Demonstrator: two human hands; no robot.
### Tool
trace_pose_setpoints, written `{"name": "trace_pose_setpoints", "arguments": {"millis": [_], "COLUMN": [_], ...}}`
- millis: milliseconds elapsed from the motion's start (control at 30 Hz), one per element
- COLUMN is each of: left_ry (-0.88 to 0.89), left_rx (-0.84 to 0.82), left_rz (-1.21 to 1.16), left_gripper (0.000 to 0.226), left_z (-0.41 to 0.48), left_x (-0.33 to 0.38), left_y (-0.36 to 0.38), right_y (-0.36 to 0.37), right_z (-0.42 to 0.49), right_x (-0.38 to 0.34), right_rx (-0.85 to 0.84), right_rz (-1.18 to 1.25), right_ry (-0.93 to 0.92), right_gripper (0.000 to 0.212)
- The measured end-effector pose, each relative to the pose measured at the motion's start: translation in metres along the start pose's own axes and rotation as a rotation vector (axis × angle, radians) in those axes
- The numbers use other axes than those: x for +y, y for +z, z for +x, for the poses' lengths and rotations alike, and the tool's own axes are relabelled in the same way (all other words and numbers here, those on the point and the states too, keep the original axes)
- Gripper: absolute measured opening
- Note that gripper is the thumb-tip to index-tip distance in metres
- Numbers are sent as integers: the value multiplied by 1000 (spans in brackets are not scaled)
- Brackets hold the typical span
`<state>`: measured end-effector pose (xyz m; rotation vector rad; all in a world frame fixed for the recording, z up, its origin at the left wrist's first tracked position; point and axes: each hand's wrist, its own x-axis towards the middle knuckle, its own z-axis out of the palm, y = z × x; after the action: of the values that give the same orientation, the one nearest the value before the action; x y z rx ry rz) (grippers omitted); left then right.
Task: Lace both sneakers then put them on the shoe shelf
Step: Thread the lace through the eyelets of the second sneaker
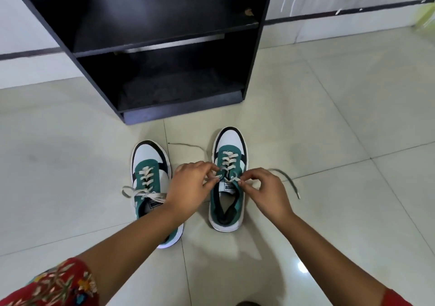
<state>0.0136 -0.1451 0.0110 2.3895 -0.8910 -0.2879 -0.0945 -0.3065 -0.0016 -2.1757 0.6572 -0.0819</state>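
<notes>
Two green, white and black sneakers stand side by side on the tiled floor, toes toward the shelf. The left sneaker (150,176) is laced, with a tied bow near its tongue. Over the upper eyelets of the right sneaker (229,183), my left hand (190,188) pinches one strand of its white lace (229,158). My right hand (266,190) pinches the other strand. The lace's loose ends trail on the floor to the right (288,181) and behind the hands. My left forearm covers the left sneaker's heel.
A black shoe shelf (164,54) with two open tiers stands just beyond the sneakers, against a white wall. Pale glossy tiles (329,122) spread on every side. A green object (426,16) shows at the far right edge.
</notes>
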Motion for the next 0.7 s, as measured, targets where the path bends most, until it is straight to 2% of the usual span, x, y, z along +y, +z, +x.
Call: {"name": "trace_pose_setpoints", "arguments": {"millis": [100,200,300,533,700], "left_ry": [22,70,0,-92,-85], "left_rx": [30,50,61,-17,-49], "left_rz": [-22,136,229,277,329], "left_gripper": [19,11,10,13,15], "left_z": [-1,1,1,-3,-3], "left_x": [-3,-12,-34,-52,-60], "left_y": [-1,-3,-11,-9,-13], "right_y": [0,-9,-25,-30,-35], "right_z": [2,3,0,-4,-9], "right_x": [-4,1,17,24,27], "right_rx": [-4,22,49,-22,-37], "right_rz": [-59,-148,-185,-158,-173], "right_ry": [-23,-45,34,147,136], "right_gripper": [5,4,8,13,14]}}
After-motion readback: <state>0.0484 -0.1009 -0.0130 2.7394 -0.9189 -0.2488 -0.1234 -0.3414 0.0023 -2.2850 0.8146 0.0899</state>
